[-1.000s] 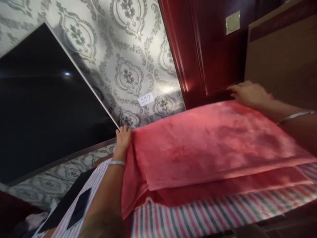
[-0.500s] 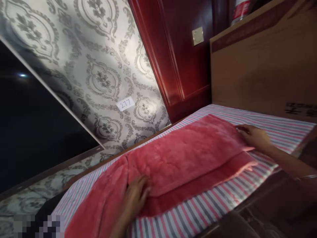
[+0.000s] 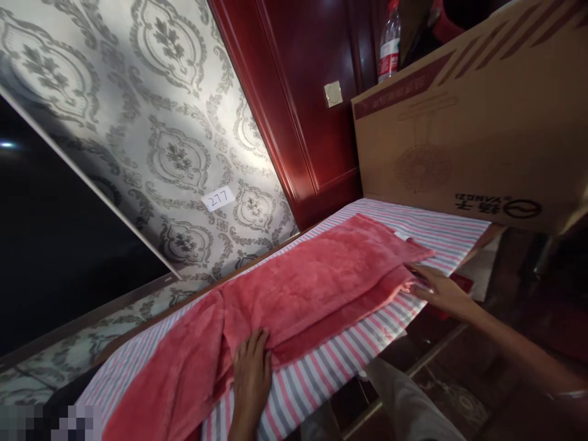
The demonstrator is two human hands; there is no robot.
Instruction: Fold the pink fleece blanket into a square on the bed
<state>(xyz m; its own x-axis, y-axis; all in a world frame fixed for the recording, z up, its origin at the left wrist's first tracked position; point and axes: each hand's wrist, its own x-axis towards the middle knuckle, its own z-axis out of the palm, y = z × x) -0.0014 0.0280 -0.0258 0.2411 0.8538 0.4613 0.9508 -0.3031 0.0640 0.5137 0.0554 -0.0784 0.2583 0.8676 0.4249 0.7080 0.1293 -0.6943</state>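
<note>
A coral-red plush cloth (image 3: pixel 312 275) lies folded in layers across a striped table cover (image 3: pixel 316 373). Its left part runs down to the near left in loose folds, and a darker lower layer shows along the near edge. My left hand (image 3: pixel 252 367) rests palm down on that near edge, around the middle, fingers stretched out. At the right end, my right hand (image 3: pixel 438 291) pinches the near corner of the lower layer between thumb and fingers. A small white patch shows at the far right end of the cloth.
A large cardboard box (image 3: pixel 478 153) stands behind the right end of the table, with a plastic bottle (image 3: pixel 389 49) behind it. Patterned wallpaper (image 3: pixel 179 153) and a dark red wooden panel (image 3: pixel 298 110) rise at the back. A black screen (image 3: pixel 59 245) is at left.
My right hand has moved from the far right edge of the cloth down to its near corner. My left hand has slid slightly toward me and lies flatter. The view has shifted right.
</note>
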